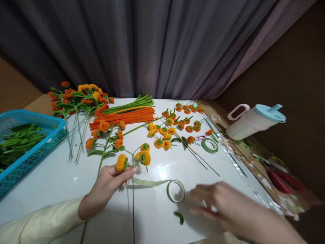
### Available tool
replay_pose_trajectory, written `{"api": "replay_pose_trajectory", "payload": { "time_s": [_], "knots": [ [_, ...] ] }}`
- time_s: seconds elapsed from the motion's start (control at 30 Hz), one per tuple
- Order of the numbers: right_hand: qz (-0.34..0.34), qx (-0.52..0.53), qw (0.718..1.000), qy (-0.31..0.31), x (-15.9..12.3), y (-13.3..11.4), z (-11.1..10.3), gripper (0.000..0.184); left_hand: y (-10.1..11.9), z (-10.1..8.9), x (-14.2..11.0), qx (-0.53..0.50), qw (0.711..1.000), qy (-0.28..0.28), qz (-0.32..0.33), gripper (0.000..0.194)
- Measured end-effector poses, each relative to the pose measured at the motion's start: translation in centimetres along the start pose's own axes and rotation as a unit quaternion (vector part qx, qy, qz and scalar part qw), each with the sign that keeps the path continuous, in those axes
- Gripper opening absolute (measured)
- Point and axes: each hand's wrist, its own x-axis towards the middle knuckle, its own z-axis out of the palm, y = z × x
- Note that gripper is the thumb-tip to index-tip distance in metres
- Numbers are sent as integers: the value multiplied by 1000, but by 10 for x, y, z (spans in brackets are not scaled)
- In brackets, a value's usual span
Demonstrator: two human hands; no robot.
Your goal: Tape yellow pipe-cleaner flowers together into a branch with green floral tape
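Note:
Between thumb and fingers, my left hand [111, 181] pinches the stem of a flower sprig [133, 157] that bears orange-yellow fuzzy pipe-cleaner blooms [143, 157]. Its bare dark wire [133, 213] runs down toward the table's front edge. From the pinched spot a pale green strip of floral tape [151, 183] stretches right to its roll [175, 191], which stands on edge. My right hand [213, 201], slightly blurred, is just right of that roll with thumb and fingers apart and nothing visible in them. A small curved green pipe-cleaner leaf [179, 217] lies below the roll.
A finished-looking orange sprig [103, 149] lies behind my left hand. Farther back are orange pipe cleaners [124, 118], green ones [134, 103] and loose yellow flower heads [162, 135]. A blue basket [54, 134] stands left; a second tape roll [209, 145] and a tumbler [254, 122] are right.

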Motion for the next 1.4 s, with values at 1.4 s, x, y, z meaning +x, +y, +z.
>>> {"api": "replay_pose_trajectory", "payload": {
  "time_s": [1.4],
  "knots": [
    [-265,154,881,361,85,-45,51,28,2,5,0,-48,996,-73,-16,46]
  ]
}}
